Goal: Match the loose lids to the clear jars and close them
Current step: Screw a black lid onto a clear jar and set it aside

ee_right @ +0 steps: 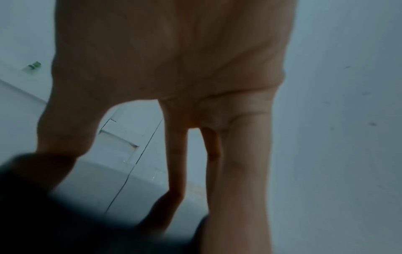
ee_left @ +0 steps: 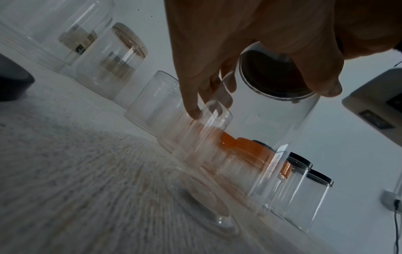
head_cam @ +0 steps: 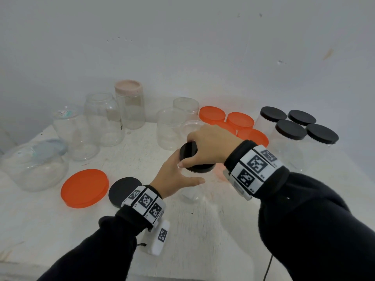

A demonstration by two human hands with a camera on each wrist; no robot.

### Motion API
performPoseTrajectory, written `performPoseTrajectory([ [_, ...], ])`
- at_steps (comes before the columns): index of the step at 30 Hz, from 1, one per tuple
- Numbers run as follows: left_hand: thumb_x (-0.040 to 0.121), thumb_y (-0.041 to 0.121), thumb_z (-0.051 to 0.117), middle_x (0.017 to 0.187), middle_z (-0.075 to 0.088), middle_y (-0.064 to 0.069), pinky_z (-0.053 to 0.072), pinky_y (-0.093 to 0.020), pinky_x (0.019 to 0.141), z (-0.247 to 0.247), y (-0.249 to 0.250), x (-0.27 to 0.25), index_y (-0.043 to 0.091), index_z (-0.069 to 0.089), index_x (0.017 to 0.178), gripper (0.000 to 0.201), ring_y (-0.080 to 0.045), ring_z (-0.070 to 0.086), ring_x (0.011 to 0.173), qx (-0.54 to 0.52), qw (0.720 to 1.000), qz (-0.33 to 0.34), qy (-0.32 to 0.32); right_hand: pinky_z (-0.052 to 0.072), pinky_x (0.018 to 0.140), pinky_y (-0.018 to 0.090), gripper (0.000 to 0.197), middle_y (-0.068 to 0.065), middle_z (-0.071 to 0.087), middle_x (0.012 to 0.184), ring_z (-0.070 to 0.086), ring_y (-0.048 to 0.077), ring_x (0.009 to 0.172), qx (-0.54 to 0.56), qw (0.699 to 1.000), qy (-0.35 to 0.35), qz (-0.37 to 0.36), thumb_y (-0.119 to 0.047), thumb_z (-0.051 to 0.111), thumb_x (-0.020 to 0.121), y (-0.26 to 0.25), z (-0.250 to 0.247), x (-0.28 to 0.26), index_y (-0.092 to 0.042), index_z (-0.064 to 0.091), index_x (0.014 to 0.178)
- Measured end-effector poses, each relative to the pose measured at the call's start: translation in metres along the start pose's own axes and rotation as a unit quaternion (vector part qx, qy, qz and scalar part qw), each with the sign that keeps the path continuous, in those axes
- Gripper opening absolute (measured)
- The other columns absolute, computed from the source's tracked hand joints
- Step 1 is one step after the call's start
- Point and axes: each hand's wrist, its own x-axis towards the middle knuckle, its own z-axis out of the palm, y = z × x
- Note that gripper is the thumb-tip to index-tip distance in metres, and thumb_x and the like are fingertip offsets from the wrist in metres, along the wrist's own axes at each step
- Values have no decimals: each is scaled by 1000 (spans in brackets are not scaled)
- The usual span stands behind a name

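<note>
Right hand [head_cam: 209, 145] comes down from above with its fingers curled round the rim of a round black plastic lid [head_cam: 194, 157], which sits slightly tilted on the mouth of a clear cylindrical plastic jar [ee_left: 280, 130]. Beneath that lid, the left hand [head_cam: 174, 175] wraps the jar's wall, thumb on the near side and fingers [ee_left: 191, 96] curled round the far side, the jar's base on the white surface [head_cam: 203, 230]. Just behind the left wrist lies a loose black round lid [head_cam: 121, 189], and further to the left of it a loose flat orange round lid [head_cam: 84, 187]. Beyond the right hand stand orange-lidded jars [head_cam: 239, 120]; further right of them are black-lidded clear jars [head_cam: 290, 130]. Past the left hand stand open clear jars [head_cam: 172, 126].
</note>
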Motion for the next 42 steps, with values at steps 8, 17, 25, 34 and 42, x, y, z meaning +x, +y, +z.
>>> performPoseTrajectory([
  [8,60,27,87,115,57,16,40,-5,83,0,0,-1,30,44,122,76,10,52,104,2,1000,14,7,47,84,32,67,-2,44,114,45,17,100,86,987,-129,-43,-40,74,73,10,-12,-3,-36,44,132],
  [17,63,22,86,115,57,14,41,-6,84,-4,0,0,31,43,122,74,10,51,105,6,1000,-4,-15,45,90,34,77,-1,41,123,44,19,108,52,981,-177,-54,-42,73,75,11,-16,-4,-37,33,140],
  [25,55,39,84,120,59,12,44,-23,94,-1,-4,-1,26,43,130,87,-1,54,112,-7,1000,-9,-18,37,54,22,63,-3,55,87,43,7,66,26,1000,-14,-7,-66,62,73,3,2,-5,-17,60,113],
  [34,61,26,86,117,57,14,41,-8,86,-4,-1,-2,28,44,125,76,8,51,108,12,1000,1,-17,46,83,31,70,-1,41,118,45,18,103,70,983,-152,-71,-35,74,75,12,-10,-5,-36,39,135],
  [42,54,39,84,120,57,14,42,-12,89,-3,-1,-4,27,43,129,86,6,52,110,-4,1000,-5,-14,46,80,30,73,-2,45,115,48,17,99,35,992,-120,-30,-60,63,76,9,-5,-6,-31,36,138],
])
